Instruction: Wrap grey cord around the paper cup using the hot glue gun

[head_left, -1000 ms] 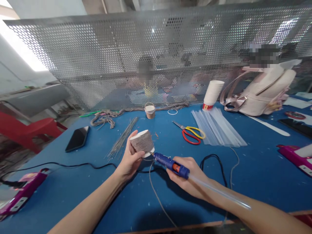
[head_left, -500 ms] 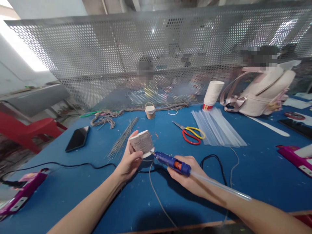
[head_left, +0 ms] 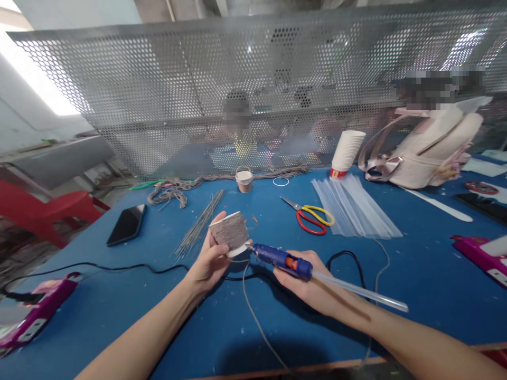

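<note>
I have the glue gun [head_left: 273, 256] over the middle of the desk [head_left: 178, 332], its long axis running slantwise from my right wrist toward my left hand [head_left: 209, 264]. The nozzle points left and slightly away from me, right at the near white edge of the wrapped cup [head_left: 229, 232]; I can't tell whether it touches. My right hand [head_left: 312, 285] is closed around the gun's grip. My left hand pinches the cup between thumb and fingers, and the cup tilts, its axis slanting from far left to near right.

The gun is dark blue with an orange part showing in its side opening, and a clear glue stick [head_left: 360, 290] juts from the back. The cup is wound with grey cord in close rows, with white showing at both ends. A loose grey cord [head_left: 255, 316] trails below it toward me.

The desk is blue, speckled with pale marks. On it lie thin grey wires [head_left: 200, 224], a black phone [head_left: 127, 225], red-and-yellow scissors [head_left: 311, 217] and clear plastic strips [head_left: 352, 211]. A perforated metal screen [head_left: 166, 95] stands along the far side, and a red chair [head_left: 63, 216] is off to my left.
</note>
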The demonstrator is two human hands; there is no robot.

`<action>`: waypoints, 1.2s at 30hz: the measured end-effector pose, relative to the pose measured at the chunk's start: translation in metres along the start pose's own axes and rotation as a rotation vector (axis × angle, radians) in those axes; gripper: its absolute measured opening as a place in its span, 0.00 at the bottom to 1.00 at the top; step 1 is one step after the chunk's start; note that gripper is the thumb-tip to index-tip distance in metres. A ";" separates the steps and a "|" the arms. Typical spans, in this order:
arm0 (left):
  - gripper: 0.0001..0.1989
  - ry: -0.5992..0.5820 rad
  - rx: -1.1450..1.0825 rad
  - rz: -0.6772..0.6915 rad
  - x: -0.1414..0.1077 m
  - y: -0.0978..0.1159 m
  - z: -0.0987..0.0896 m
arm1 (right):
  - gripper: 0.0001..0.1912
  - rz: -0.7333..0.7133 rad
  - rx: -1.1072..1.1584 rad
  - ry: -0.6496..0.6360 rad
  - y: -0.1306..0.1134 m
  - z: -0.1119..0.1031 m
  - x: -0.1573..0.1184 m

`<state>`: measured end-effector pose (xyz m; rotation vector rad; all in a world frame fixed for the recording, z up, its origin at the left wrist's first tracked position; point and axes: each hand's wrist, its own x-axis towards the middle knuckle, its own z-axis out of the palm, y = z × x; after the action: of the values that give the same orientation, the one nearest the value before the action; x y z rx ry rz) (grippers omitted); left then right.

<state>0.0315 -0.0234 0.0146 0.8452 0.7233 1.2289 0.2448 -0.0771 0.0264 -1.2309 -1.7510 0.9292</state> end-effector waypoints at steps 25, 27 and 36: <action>0.43 -0.072 -0.124 -0.078 0.004 0.004 -0.004 | 0.15 0.083 0.081 -0.054 -0.004 -0.004 -0.001; 0.43 -0.073 -0.123 -0.071 0.004 0.003 -0.004 | 0.15 0.066 0.085 -0.055 -0.004 -0.004 0.000; 0.37 -0.074 -0.104 -0.037 0.002 -0.001 -0.004 | 0.14 -0.004 0.050 -0.034 -0.002 0.000 -0.003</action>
<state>0.0291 -0.0208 0.0116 0.7839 0.6075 1.1860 0.2447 -0.0804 0.0279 -1.1858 -1.7456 0.9917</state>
